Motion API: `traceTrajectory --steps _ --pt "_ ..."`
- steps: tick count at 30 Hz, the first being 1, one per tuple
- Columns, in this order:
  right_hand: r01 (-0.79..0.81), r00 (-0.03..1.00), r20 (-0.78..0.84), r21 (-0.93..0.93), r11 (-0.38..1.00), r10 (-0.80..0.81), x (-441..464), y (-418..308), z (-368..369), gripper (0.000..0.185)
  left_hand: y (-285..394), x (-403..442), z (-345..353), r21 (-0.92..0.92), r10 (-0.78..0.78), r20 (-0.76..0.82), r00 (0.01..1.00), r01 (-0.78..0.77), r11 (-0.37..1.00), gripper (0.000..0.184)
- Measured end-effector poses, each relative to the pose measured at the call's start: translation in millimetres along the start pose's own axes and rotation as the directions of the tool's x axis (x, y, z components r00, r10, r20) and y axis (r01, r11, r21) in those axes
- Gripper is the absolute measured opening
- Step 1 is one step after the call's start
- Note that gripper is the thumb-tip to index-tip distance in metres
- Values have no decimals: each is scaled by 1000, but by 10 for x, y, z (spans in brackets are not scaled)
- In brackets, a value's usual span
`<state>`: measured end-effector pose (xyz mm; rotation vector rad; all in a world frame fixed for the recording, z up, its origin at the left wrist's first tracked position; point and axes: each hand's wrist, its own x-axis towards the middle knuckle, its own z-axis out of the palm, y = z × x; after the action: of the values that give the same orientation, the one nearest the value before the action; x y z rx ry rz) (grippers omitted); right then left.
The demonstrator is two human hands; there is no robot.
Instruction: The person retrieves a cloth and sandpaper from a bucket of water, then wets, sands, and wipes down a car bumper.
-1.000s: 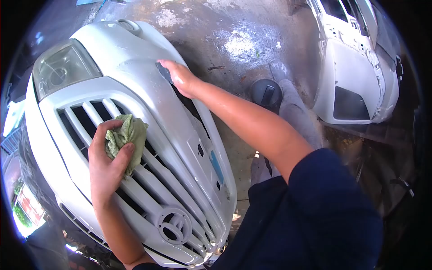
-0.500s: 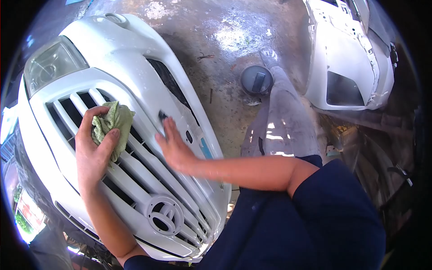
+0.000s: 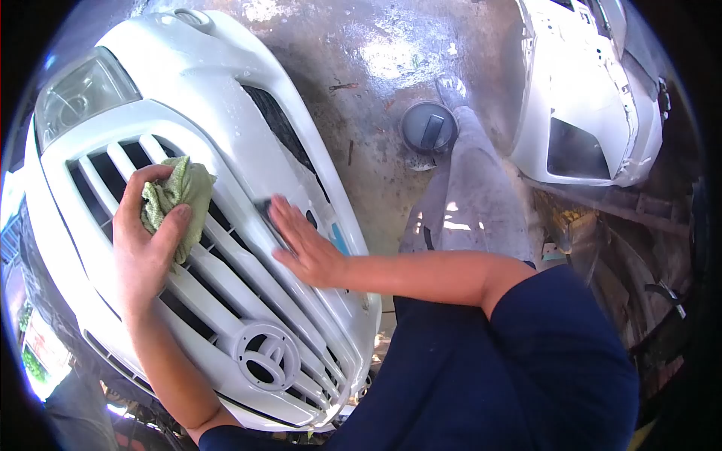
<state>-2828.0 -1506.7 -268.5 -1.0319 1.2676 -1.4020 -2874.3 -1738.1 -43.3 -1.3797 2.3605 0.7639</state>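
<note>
My left hand [image 3: 143,233] is closed around a crumpled green cloth [image 3: 184,192], above the slats of a white car grille [image 3: 203,263]. To the right, my right hand [image 3: 304,244] lies fairly flat on the white bumper [image 3: 218,124] beside the grille. Its fingers press a small dark piece of sandpaper [image 3: 263,209], mostly hidden beneath them, against the painted surface. Lower down the grille is a round emblem [image 3: 267,357]. A strip of blue tape [image 3: 338,239] shows on the bumper just right of my right hand.
A grey lidded bucket [image 3: 429,128] stands on the stained concrete floor [image 3: 361,158], beside my leg [image 3: 477,188]. Another white bumper [image 3: 564,98] is at the upper right. A clear headlight [image 3: 86,98] sits at the upper left. Assorted parts and clutter lie at the lower right.
My right hand has slid slightly down along the bumper, carrying the dark sandpaper with it. The left hand still grips the cloth over the grille. The whole view has shifted slightly.
</note>
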Motion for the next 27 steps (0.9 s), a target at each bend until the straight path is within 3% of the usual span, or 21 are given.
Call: traceTrajectory --steps 2,6,10,13,16,18,20,23,27 --pt "-20 999 -39 3 1000 20 139 -17 15 78 3 1 2 16 0 -4 1000 0 1000 47" --pt "-10 993 118 70 998 1 -521 -74 40 77 10 20 -18 52 6 -1 1000 -6 999 48" --pt "-64 984 -162 79 995 76 257 8 105 73 10 -8 8 34 -12 -10 1000 12 999 49" --pt "-443 887 -26 241 864 462 926 -48 -292 75 -7 8 0 59 7 -17 1000 -6 998 50" --pt "-650 755 82 224 727 650 879 -140 -260 79 -7 28 -5 47 -7 -31 999 8 999 50" --pt "-685 720 43 209 698 693 955 -20 -172 81 -5 20 -20 -1 -46 -39 998 46 999 50" --pt "-689 706 -7 225 689 708 1172 184 -123 84 -21 6 -37 53 -23 -59 998 26 998 50" --pt "-546 826 -76 141 826 559 1469 116 -216 86 12 33 -20 54 -19 -70 997 23 998 50" --pt "-504 864 66 80 860 500 1026 -48 -420 81 3 46 -48 67 -30 -58 998 34 997 50"
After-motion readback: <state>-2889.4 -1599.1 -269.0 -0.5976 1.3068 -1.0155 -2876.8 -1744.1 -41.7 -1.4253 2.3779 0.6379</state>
